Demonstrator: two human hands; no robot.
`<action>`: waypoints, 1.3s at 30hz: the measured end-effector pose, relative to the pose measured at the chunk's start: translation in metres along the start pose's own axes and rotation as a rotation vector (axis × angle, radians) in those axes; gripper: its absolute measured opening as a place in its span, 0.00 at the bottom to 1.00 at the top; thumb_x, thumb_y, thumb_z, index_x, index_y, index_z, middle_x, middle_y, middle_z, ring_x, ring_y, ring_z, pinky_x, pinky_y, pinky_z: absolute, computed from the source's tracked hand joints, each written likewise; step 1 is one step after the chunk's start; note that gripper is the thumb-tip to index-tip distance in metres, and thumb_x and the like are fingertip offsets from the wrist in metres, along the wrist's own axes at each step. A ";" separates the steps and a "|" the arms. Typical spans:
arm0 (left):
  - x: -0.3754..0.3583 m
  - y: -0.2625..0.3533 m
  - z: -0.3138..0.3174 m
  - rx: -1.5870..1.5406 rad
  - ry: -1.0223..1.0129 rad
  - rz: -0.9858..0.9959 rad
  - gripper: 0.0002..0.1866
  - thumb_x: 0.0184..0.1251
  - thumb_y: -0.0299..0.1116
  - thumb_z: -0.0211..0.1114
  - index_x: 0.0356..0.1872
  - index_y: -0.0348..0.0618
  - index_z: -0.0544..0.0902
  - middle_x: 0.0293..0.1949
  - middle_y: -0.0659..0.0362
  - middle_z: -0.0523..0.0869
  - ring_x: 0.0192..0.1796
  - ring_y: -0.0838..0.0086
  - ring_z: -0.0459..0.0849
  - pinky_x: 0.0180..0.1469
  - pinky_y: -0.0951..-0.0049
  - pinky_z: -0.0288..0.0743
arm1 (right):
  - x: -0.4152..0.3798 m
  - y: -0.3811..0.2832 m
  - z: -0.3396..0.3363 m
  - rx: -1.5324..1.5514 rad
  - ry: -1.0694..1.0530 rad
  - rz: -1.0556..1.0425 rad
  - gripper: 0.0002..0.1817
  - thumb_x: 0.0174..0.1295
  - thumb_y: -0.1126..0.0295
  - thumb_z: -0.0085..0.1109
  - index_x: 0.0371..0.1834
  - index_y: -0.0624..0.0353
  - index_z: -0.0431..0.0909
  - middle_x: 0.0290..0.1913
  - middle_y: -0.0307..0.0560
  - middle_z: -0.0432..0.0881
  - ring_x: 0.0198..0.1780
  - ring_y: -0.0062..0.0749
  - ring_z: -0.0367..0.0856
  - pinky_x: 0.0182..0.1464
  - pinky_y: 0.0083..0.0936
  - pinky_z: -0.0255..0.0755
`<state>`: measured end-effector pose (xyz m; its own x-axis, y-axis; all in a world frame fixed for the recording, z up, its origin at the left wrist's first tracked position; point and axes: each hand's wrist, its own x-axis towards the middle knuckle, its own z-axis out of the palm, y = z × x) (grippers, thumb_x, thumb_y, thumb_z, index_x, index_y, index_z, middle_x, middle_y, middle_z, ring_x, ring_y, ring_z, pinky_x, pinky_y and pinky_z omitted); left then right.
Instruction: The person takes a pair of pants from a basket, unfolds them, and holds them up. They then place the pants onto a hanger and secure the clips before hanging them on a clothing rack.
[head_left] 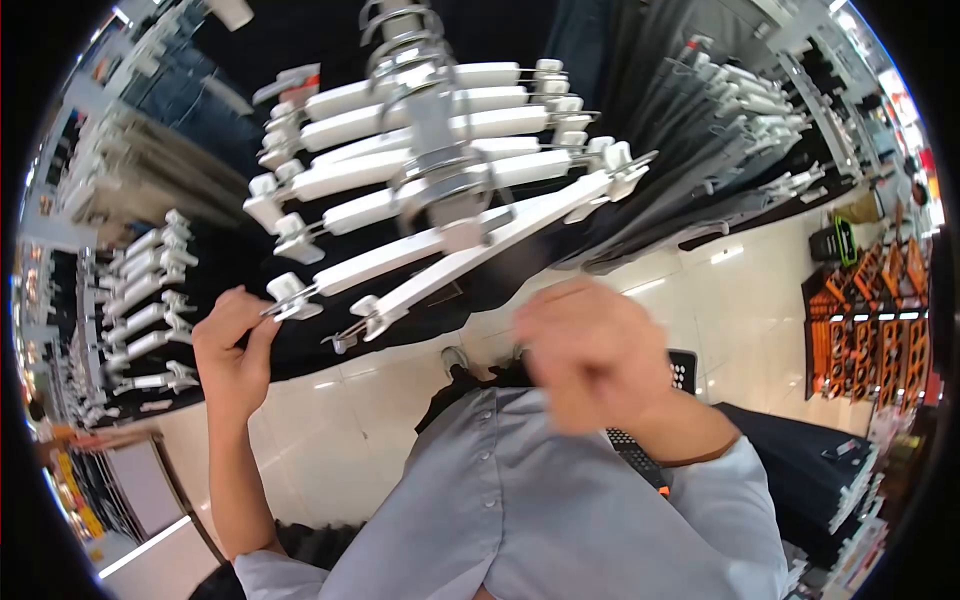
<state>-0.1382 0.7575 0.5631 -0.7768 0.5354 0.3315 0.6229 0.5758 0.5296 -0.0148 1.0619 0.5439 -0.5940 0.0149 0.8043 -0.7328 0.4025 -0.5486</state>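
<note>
White clip hangers (380, 270) holding dark garments (440, 300) hang in a row from a metal rail with rings (430, 130). My left hand (235, 345) is closed at the left end of a front hanger, beside its clip (292, 298); what lies between thumb and fingers is hidden. The frontmost hanger (480, 250) slants, its right end higher and farther from me. My right hand (595, 355) is raised to the right of the hangers, curled and smeared by motion, touching no hanger; whether it holds anything cannot be made out.
More hangers with dark clothes (150, 290) are at the left, and grey trousers (650, 200) hang at the right. An orange-and-black display rack (870, 330) stands far right on the pale floor (740, 290). Folded dark garments (790, 460) lie at the lower right.
</note>
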 end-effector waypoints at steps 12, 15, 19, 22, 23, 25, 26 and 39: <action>0.036 0.006 0.002 0.221 -0.191 -0.255 0.04 0.57 0.18 0.60 0.34 0.32 0.77 0.25 0.57 0.78 0.30 0.73 0.72 0.37 0.75 0.66 | -0.065 0.123 -0.073 0.161 0.232 0.879 0.19 0.54 0.76 0.67 0.50 0.62 0.77 0.44 0.40 0.80 0.43 0.22 0.75 0.46 0.19 0.68; 0.037 0.010 0.006 0.206 -0.228 -0.276 0.08 0.58 0.19 0.61 0.39 0.32 0.81 0.33 0.53 0.86 0.37 0.71 0.81 0.44 0.72 0.72 | -0.062 0.118 -0.079 0.090 0.175 0.809 0.20 0.55 0.79 0.67 0.51 0.63 0.75 0.43 0.38 0.80 0.44 0.19 0.75 0.47 0.17 0.68; 0.035 0.015 0.006 0.218 -0.305 -0.367 0.10 0.60 0.19 0.60 0.42 0.33 0.83 0.38 0.52 0.88 0.41 0.69 0.84 0.49 0.72 0.73 | -0.061 0.118 -0.077 0.028 0.174 0.692 0.17 0.56 0.81 0.66 0.49 0.63 0.75 0.44 0.37 0.79 0.46 0.19 0.75 0.49 0.17 0.68; 0.029 0.011 0.010 0.228 -0.287 -0.261 0.10 0.59 0.18 0.61 0.42 0.32 0.83 0.38 0.51 0.87 0.42 0.68 0.84 0.49 0.72 0.73 | -0.062 0.125 -0.078 -0.032 0.180 0.594 0.13 0.53 0.80 0.66 0.43 0.62 0.78 0.39 0.46 0.82 0.40 0.28 0.79 0.46 0.21 0.70; 0.028 0.012 0.015 0.248 -0.249 -0.236 0.09 0.59 0.17 0.61 0.41 0.32 0.82 0.37 0.52 0.87 0.42 0.69 0.84 0.49 0.73 0.74 | -0.059 0.123 -0.076 0.006 0.211 0.601 0.12 0.54 0.80 0.66 0.42 0.62 0.78 0.36 0.45 0.83 0.39 0.26 0.79 0.45 0.21 0.70; 0.027 0.009 0.017 0.301 -0.220 -0.177 0.09 0.59 0.17 0.61 0.41 0.32 0.82 0.38 0.50 0.87 0.41 0.66 0.85 0.49 0.72 0.74 | -0.058 0.121 -0.079 -0.013 0.195 0.642 0.11 0.55 0.80 0.65 0.41 0.63 0.78 0.34 0.44 0.83 0.37 0.24 0.79 0.44 0.20 0.71; 0.028 0.007 0.017 0.319 -0.223 -0.155 0.09 0.59 0.18 0.62 0.41 0.33 0.82 0.38 0.49 0.87 0.41 0.64 0.85 0.49 0.72 0.74 | -0.057 0.120 -0.081 -0.025 0.185 0.664 0.10 0.56 0.80 0.64 0.41 0.63 0.78 0.33 0.44 0.83 0.36 0.23 0.78 0.43 0.20 0.71; 0.025 -0.018 0.020 0.235 -0.135 -0.172 0.08 0.67 0.28 0.63 0.41 0.34 0.84 0.32 0.54 0.86 0.34 0.70 0.80 0.41 0.74 0.72 | -0.040 0.110 -0.078 -0.110 0.245 0.484 0.09 0.57 0.79 0.61 0.42 0.64 0.81 0.35 0.45 0.85 0.38 0.25 0.82 0.44 0.20 0.73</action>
<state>-0.1666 0.7727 0.5467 -0.8629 0.4863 0.1377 0.5004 0.7835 0.3684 -0.0460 1.1774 0.4694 -0.7500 0.4295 0.5030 -0.3485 0.3897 -0.8524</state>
